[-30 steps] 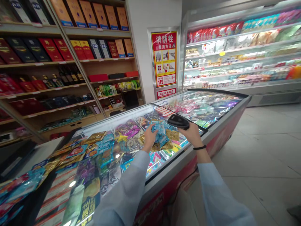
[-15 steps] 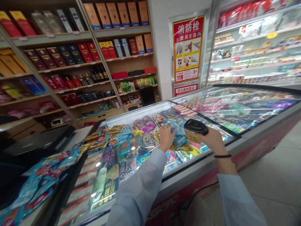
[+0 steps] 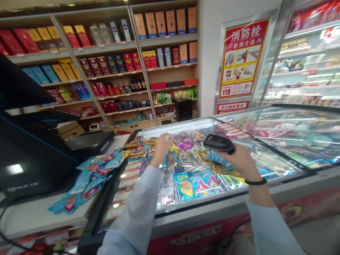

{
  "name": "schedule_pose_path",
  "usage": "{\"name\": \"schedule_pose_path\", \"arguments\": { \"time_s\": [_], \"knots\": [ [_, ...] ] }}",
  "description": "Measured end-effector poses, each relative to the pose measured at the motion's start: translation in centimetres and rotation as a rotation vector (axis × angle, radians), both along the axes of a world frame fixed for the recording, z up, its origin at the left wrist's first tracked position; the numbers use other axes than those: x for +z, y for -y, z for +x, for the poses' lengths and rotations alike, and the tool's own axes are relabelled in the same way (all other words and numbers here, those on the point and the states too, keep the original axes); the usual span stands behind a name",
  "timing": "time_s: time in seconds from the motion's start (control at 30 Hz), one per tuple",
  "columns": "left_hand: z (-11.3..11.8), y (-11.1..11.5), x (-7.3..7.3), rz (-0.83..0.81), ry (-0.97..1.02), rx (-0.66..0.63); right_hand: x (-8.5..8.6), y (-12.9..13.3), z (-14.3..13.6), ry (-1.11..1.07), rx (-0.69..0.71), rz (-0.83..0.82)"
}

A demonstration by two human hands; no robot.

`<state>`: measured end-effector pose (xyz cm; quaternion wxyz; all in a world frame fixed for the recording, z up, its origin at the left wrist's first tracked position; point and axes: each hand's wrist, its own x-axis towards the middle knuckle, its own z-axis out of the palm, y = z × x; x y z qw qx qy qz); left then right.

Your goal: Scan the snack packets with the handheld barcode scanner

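Observation:
A black handheld scanner point(image 3: 219, 142) is in my right hand point(image 3: 240, 159), held above blue and gold packets point(image 3: 216, 156) on the freezer's glass top. Over the left part of the glass, my left hand point(image 3: 162, 147) is near gold and blue packets point(image 3: 143, 148); its fingers are partly blurred, and whether they hold a packet is unclear. More blue and red packets point(image 3: 90, 180) lie in a heap on the white counter at the left. Purple packets point(image 3: 183, 141) show between my hands.
A dark monitor-like machine point(image 3: 32, 152) stands on the counter point(image 3: 23, 212) at the left. The freezer's black-edged frame point(image 3: 202, 202) crosses in front of me. Shelves of boxes point(image 3: 138, 39) and a red poster point(image 3: 243, 58) are behind.
The view has swung left. My left hand has moved left, away from the blue packets beside the scanner. My right hand still holds the scanner over the packets.

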<state>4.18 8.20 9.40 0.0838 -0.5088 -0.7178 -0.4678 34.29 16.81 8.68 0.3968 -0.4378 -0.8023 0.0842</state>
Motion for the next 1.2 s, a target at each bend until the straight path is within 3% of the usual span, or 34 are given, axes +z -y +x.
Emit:
{"name": "schedule_pose_path", "arguments": {
  "time_s": [0.07,0.17,0.3,0.47,0.7,0.9,1.07,1.2],
  "knots": [
    [-4.2,3.4,-1.2,-0.031,0.033,0.042,0.7,1.4,-3.3,0.027,0.076,-0.006],
    [-9.6,8.0,-3.8,-0.091,0.037,0.216,1.1,3.1,-8.5,0.017,0.202,-0.01],
    [-13.0,11.3,-7.0,-0.175,-0.069,0.361,0.9,4.6,-14.8,0.002,0.419,-0.021],
    [-12.6,10.9,-8.3,-0.358,-0.244,0.389,-0.6,5.8,-18.2,0.178,0.479,0.001],
    [-12.4,10.0,-8.5,-0.441,-0.41,0.391,-2.6,5.1,-17.7,0.103,0.539,-0.042],
    [-12.1,9.8,-8.0,-0.449,-0.459,0.407,-2.8,5.1,-17.7,0.079,0.537,-0.082],
    [-10.9,10.4,-6.6,-0.504,-0.327,0.415,-2.8,5.3,-17.8,0.116,0.52,-0.073],
    [-9.9,10.8,-5.9,-0.41,-0.196,0.343,-3.2,5.3,-18.0,0.141,0.492,-0.044]
  ]
}}
